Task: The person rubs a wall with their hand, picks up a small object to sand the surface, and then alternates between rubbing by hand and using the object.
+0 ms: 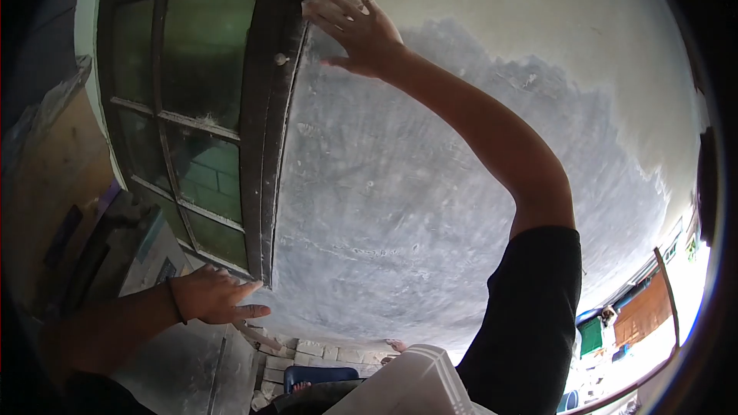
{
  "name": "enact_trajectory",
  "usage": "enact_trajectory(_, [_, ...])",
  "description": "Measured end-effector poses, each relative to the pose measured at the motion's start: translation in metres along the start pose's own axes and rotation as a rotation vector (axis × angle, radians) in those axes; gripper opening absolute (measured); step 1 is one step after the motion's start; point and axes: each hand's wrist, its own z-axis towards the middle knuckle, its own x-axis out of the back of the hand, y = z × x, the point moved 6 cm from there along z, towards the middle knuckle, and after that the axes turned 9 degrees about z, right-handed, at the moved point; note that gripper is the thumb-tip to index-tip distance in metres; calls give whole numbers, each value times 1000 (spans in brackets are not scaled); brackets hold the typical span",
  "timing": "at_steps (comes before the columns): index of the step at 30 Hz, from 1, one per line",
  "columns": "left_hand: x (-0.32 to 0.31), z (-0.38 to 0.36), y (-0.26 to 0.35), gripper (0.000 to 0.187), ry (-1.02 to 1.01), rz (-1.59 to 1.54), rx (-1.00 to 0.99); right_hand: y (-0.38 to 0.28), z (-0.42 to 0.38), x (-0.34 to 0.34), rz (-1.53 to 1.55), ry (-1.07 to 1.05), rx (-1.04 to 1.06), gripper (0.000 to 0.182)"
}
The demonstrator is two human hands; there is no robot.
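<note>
High on the wall, my right hand [357,31] reaches up beside the dark window frame [280,115]. Its thumb and little finger stand out, and its middle fingers press a thin pale piece near the frame's upper edge; what the piece is cannot be made out. The wall [400,177] has a large smoothed grey patch below a paler cream area. Low on the left, my left hand [215,297] has its fingers stretched out, the index fingertip at the frame's bottom corner. It appears to hold nothing.
A dusty grey metal surface [181,361] lies under my left arm. Below are a blue seat-like object [319,375], pale blocks [319,350] and a white object [415,384] close to the camera. At the right, a bright opening shows a green item [590,336].
</note>
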Motion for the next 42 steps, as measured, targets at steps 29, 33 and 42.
enact_trajectory(29, [10, 0, -19, 68, 380, 179, -61, 97, -207, 0, 218, -202, -5, 93])
enact_trajectory(33, [13, 5, -8, 65, 409, 171, -163, 86, -195, 2, 333, -152, 41, 94])
enact_trajectory(42, [19, 10, 8, 70, 313, 22, -230, 15, -86, 6, 476, -7, 152, 100])
